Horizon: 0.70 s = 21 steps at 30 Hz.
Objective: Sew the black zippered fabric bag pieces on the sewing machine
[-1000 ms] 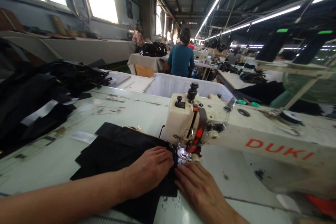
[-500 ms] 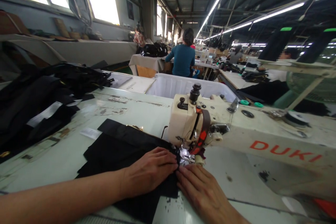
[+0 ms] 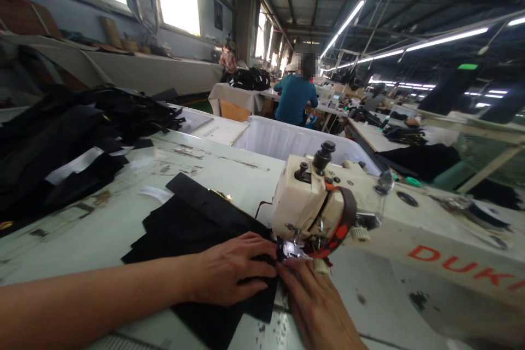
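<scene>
Black fabric pieces (image 3: 192, 224) lie layered on the sewing machine table, their right edge under the lit presser foot (image 3: 293, 250). A gold zipper (image 3: 221, 194) shows along the upper edge. My left hand (image 3: 235, 269) rests on the fabric, fingers stretched out and apart, just left of the foot. Beside the fabric's right edge lies my right hand (image 3: 314, 295), fingers extended, fingertips touching the edge just in front of the foot; its thumb is hidden. The white sewing machine (image 3: 293, 202) has a red-and-black strap (image 3: 342, 221) hanging around its head.
A heap of black pieces (image 3: 53, 142) covers the table's left. A white strip (image 3: 156, 193) lies behind the fabric. Behind the machine stands a white plastic bin (image 3: 266, 134). Farther back, a person in teal (image 3: 296, 99) sits at another table; a green fan (image 3: 492, 156) is at right.
The view has shifted a little, so the machine sits farther right and lower. My left fingers have spread apart more on the fabric. My right hand stays at the fabric's edge, turned slightly.
</scene>
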Motion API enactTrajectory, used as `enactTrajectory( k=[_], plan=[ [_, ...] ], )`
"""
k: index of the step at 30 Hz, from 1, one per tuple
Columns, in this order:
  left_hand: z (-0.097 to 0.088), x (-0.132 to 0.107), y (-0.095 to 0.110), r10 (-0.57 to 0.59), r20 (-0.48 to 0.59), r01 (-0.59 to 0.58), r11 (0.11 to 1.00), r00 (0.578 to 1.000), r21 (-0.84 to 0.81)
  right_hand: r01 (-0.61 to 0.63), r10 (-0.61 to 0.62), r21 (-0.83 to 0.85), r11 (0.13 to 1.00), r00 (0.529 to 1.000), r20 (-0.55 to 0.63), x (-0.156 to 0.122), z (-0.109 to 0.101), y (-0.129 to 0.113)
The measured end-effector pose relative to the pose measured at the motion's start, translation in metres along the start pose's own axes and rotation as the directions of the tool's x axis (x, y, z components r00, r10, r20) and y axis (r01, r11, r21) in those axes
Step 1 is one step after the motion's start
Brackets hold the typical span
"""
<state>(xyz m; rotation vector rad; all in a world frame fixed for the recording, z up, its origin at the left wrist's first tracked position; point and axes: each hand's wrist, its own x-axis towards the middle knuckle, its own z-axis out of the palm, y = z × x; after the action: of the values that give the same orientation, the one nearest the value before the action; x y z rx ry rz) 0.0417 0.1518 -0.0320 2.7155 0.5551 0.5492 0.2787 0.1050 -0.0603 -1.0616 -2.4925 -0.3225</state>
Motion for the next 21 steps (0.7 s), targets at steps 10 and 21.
enactTrajectory(
  k=[10,21],
  plan=[
    [-0.001,0.003,0.001,0.030,-0.049,-0.031,0.999,0.998,-0.024,0.173,-0.168,-0.249,0.953,0.985,0.044,-0.006,0.013,0.004],
    [0.000,0.005,-0.002,0.025,-0.067,-0.026,1.000,0.997,-0.013,-0.010,0.000,-0.234,0.972,0.999,-0.045,-0.012,0.023,0.000]
  ],
)
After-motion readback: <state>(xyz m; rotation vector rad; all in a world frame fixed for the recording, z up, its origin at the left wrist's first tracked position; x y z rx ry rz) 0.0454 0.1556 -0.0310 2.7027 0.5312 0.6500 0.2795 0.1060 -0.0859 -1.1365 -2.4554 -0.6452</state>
